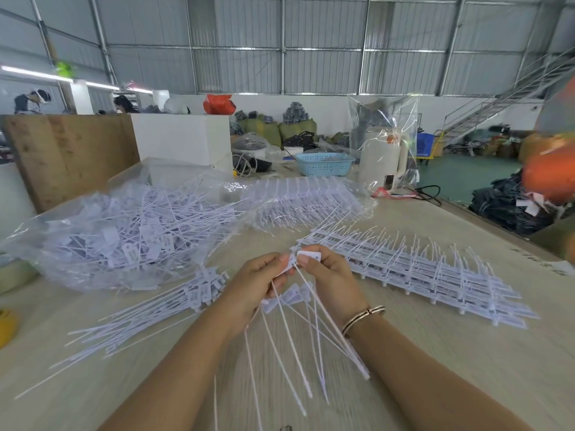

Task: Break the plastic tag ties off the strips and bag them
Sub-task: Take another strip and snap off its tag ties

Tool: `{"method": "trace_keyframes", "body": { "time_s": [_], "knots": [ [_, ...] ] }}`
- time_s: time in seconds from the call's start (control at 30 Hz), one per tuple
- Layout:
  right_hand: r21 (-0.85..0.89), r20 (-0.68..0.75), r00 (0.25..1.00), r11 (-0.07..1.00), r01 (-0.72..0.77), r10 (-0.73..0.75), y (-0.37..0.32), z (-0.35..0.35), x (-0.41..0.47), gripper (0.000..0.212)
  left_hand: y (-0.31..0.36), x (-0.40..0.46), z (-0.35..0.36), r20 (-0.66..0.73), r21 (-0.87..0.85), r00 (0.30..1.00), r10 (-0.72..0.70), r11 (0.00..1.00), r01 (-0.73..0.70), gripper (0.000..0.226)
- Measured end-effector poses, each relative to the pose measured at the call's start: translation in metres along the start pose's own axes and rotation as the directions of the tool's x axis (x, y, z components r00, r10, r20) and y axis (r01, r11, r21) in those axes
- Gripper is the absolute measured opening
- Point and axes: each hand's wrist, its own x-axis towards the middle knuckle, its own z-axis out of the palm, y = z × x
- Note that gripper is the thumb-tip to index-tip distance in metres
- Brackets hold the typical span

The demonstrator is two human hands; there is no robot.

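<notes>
Clear bag (pixel 77 244) of loose tag ties lay at 10 o'clock on table (pixel 435 368), mouth open toward centre. Loose pile of ties (pixel 149 315) lay at 9 o'clock, just beside left wrist. Left hand (pixel 258 284) gripped bunch of ties (pixel 289 343), tails hanging toward 6 o'clock. Right hand (pixel 329 275) pinched white tag head (pixel 308 256) between thumb and fingers, touching left fingertips. Stacked strips (pixel 420 272) lay at 3 o'clock, near right hand. Second clear bag of strips (pixel 308 197) sat at 12 o'clock. Blue basket (pixel 323 164) stood beyond it.
</notes>
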Motion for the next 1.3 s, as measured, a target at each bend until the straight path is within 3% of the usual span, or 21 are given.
{"method": "trace_keyframes", "body": {
  "time_s": [0.07, 0.13, 0.2, 0.27, 0.4, 0.5, 0.67, 0.8, 0.9, 0.97, 1.07, 1.1, 1.2, 1.3],
  "knots": [
    [0.077, 0.004, 0.999, 0.996, -0.048, 0.048, 0.001, 0.001, 0.001, 0.004, 0.000, -0.002, 0.000, 0.026, -0.036, 1.000, -0.006, 0.999, 0.007, 0.038],
    [0.298, 0.011, 0.997, 0.951, -0.076, 0.076, -0.003, -0.004, 0.003, 0.004, 0.004, -0.004, -0.003, 0.084, -0.135, 0.996, 0.026, 0.991, -0.014, 0.038],
    [0.421, -0.012, 0.997, 0.905, -0.064, 0.076, -0.007, -0.017, 0.006, 0.016, 0.009, -0.005, -0.011, 0.081, -0.266, 0.995, 0.052, 0.964, -0.029, 0.035],
    [0.300, -0.063, 0.994, 0.951, -0.070, 0.093, -0.005, -0.027, 0.009, 0.022, 0.010, -0.004, -0.019, 0.023, -0.223, 0.999, 0.041, 0.974, -0.035, 0.034],
    [-0.118, -0.088, 0.975, 0.970, -0.214, 0.204, 0.013, -0.030, 0.009, 0.024, 0.005, 0.003, -0.020, -0.036, 0.125, 0.999, -0.015, 0.992, 0.020, 0.035],
    [-0.527, -0.022, 0.972, 0.824, -0.210, 0.234, 0.018, -0.027, 0.007, 0.017, -0.003, 0.000, -0.021, -0.066, 0.450, 0.996, 0.056, 0.893, -0.020, 0.045],
    [-0.746, 0.013, 0.985, 0.657, -0.106, 0.175, 0.015, -0.019, 0.004, 0.045, -0.013, -0.001, -0.016, -0.080, 0.659, 0.974, 0.214, 0.745, -0.109, 0.027],
    [-0.554, -0.031, 0.995, 0.827, -0.098, 0.097, 0.007, -0.015, -0.002, 0.023, -0.017, -0.001, -0.011, 0.055, 0.706, 0.976, 0.211, 0.683, -0.187, 0.033],
    [-0.605, 0.071, 0.993, 0.796, -0.029, 0.090, 0.006, -0.014, -0.003, 0.026, -0.017, -0.002, -0.006, 0.125, 0.682, 0.967, 0.221, 0.689, -0.245, 0.032],
    [-0.568, 0.112, 0.991, 0.823, 0.005, 0.071, 0.007, -0.014, -0.002, 0.020, -0.017, -0.003, -0.006, 0.129, 0.690, 0.962, 0.240, 0.675, -0.261, 0.027],
    [-0.354, 0.047, 0.998, 0.935, -0.026, 0.046, 0.007, -0.017, -0.001, 0.021, -0.014, -0.002, -0.008, 0.082, 0.766, 0.959, 0.273, 0.598, -0.236, 0.002],
    [-0.301, 0.031, 0.998, 0.953, -0.040, 0.051, 0.008, -0.019, -0.001, 0.023, -0.012, -0.002, -0.009, 0.062, 0.779, 0.965, 0.255, 0.591, -0.207, 0.012],
    [-0.228, 0.060, 0.993, 0.970, -0.084, 0.100, 0.008, -0.021, -0.002, 0.018, -0.010, -0.005, -0.008, 0.033, 0.704, 0.990, 0.136, 0.700, -0.120, 0.033],
    [-0.266, 0.109, 0.981, 0.955, -0.129, 0.162, 0.007, -0.020, -0.003, 0.029, -0.007, -0.007, -0.006, 0.030, 0.628, 0.990, 0.137, 0.768, -0.125, 0.035]
  ]
}}
